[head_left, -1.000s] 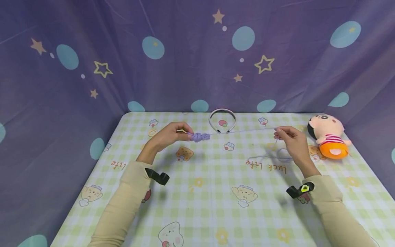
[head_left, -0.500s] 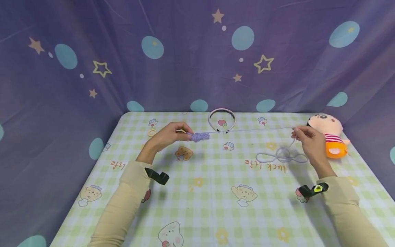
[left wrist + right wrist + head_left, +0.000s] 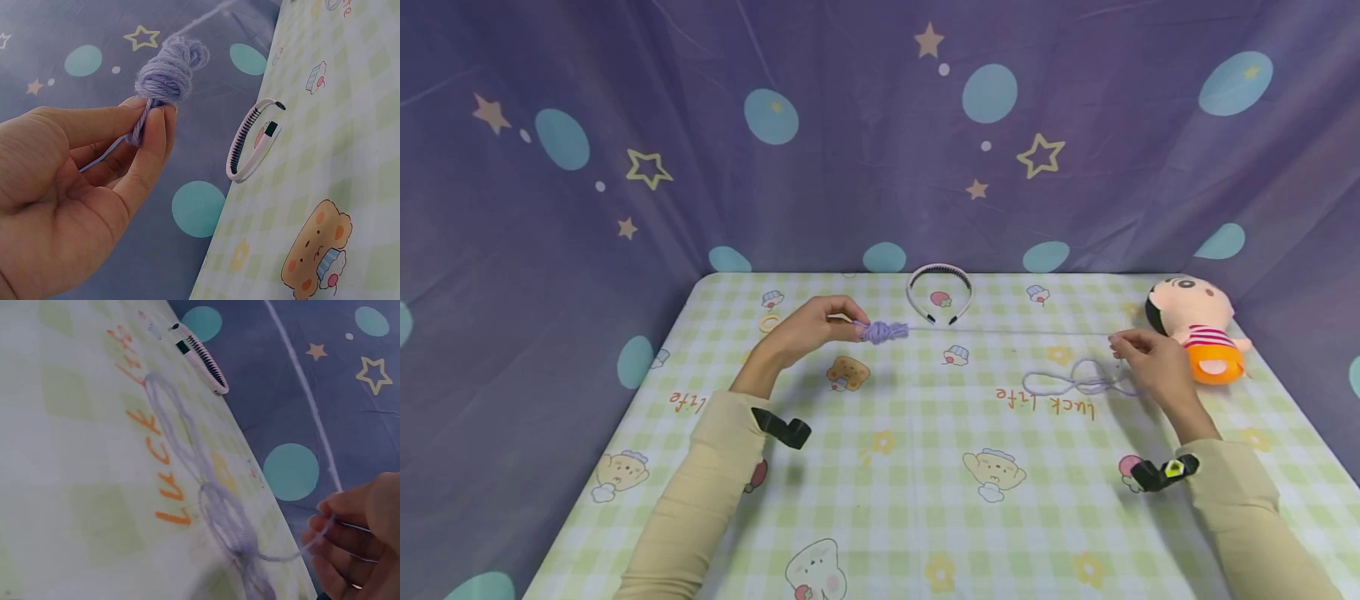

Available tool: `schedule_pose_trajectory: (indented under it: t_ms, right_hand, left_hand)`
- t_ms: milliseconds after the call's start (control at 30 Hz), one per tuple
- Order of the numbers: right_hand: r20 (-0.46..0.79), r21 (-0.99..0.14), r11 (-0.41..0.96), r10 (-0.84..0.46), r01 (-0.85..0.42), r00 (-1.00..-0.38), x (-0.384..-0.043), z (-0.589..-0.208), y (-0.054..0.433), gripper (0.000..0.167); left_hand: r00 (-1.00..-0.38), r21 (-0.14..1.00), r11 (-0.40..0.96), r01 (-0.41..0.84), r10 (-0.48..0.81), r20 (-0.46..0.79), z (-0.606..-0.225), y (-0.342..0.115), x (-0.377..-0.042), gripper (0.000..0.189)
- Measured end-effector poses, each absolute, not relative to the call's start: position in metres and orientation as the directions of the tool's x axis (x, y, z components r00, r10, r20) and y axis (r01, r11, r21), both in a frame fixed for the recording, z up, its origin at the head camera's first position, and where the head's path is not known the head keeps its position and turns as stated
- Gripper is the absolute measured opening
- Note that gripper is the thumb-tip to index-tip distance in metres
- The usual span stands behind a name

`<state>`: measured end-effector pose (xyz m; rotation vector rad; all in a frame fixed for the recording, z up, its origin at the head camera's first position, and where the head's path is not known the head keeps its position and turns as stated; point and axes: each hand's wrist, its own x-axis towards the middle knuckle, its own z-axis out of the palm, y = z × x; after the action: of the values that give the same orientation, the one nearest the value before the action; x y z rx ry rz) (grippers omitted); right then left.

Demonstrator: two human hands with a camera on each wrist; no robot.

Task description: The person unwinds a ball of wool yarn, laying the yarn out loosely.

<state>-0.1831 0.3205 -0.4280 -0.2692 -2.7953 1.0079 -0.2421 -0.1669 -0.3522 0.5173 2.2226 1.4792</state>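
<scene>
Purple yarn bundle [image 3: 164,76] is being pinched by left fingers [image 3: 148,150], its taut strand [image 3: 315,414] by right fingers [image 3: 353,503]; unravelling is being risked should tension become excessive.

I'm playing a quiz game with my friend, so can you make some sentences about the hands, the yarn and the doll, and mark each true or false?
1. The left hand pinches a purple yarn bundle. True.
2. The right hand holds the headband. False: it pinches the yarn strand; the headband lies on the table.
3. The strand runs nearly straight between bundle and right hand. True.
4. The doll wears green. False: its bottom half is orange.
5. Loose yarn loops lie on the table. True.
</scene>
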Motion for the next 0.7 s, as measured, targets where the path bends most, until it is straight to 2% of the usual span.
schedule_pose_trajectory:
  t_ms: [267, 533, 700]
  right_hand:
    - [0.138, -0.574, 0.819, 0.096, -0.001, -0.986, -0.182, -0.435, 0.315, 0.035]
    - [0.093, -0.571, 0.821, 0.090, 0.021, -0.992, -0.186, -0.425, 0.309, 0.035]
    - [0.137, -0.590, 0.807, 0.070, -0.025, -0.988, -0.190, -0.412, 0.293, 0.035]
  left_hand:
    - [-0.842, 0.927, 0.365, 0.082, 0.523, -0.131, -0.349, -0.164, -0.241, 0.018]
    - [-0.841, 0.926, 0.368, 0.085, 0.525, -0.132, -0.350, -0.163, -0.241, 0.017]
    - [-0.841, 0.927, 0.367, 0.084, 0.525, -0.132, -0.350, -0.163, -0.241, 0.016]
